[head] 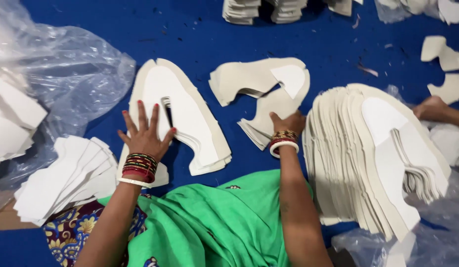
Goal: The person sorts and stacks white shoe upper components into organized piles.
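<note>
Cream shoe-shaped cut pieces [182, 116]: left hand [144, 133] presses flat, fingers spread; right hand [287, 122] pinches one from small pile [266, 99]; tall stack [368, 158] remains.

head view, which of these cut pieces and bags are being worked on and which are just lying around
In hand:
- left hand flat on the white U-shaped stack
- right hand on the beige cut pieces

Lying about:
- big fanned stack on the right
- white pile at lower left
- clear plastic bag
- stacks at the top edge
- another person's hand
</note>
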